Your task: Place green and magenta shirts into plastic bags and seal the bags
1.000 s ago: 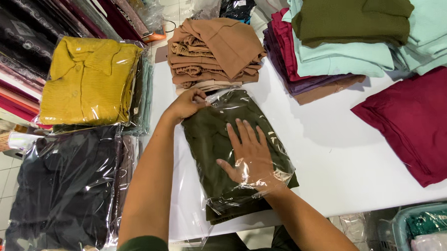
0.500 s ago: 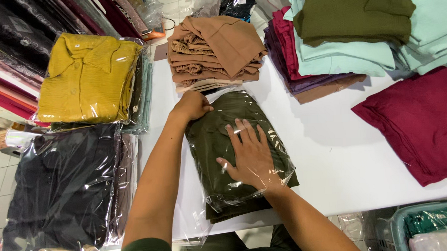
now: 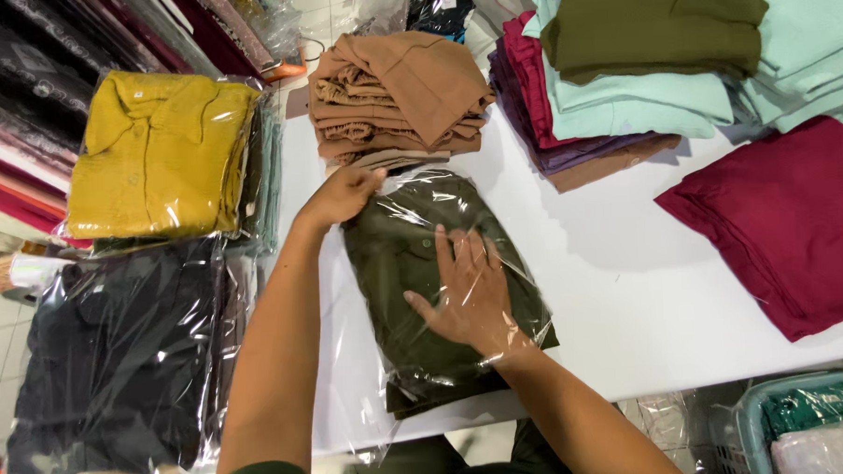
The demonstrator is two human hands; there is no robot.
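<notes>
Compared with half a second before, little has changed: the right hand (image 3: 468,296) stays flat on the dark green shirt (image 3: 442,292), and the left hand (image 3: 341,195) has moved only slightly at the far left corner of the clear plastic bag (image 3: 432,265). The shirt lies folded inside this bag on the white table (image 3: 628,276), near the front edge and just in front of the person. The right hand presses down with its fingers spread apart and grips nothing. The left hand has its fingers curled together at the top edge of the bag; whether it pinches the plastic cannot be told. The long axis of the shirt runs from near to far, leaning a little to the left at the far end, and the collar points away from the person. The near end of the bag reaches almost to the table edge. To the right of the bag there is a bare strip of table, open up to the dark red cloth (image 3: 785,224). On the left, the bag lies close to the side edge of the table, and beyond it sit a black shirt in plastic (image 3: 118,360) and, farther off, a yellow shirt in plastic (image 3: 157,157). Just behind the bag, nearly touching it, stands a pile of brown clothes (image 3: 398,98). Farther right are a pile of mint and purple clothes (image 3: 623,108) with an olive garment (image 3: 657,23) on top. At the lower right corner a basket (image 3: 755,412) shows below the table.
</notes>
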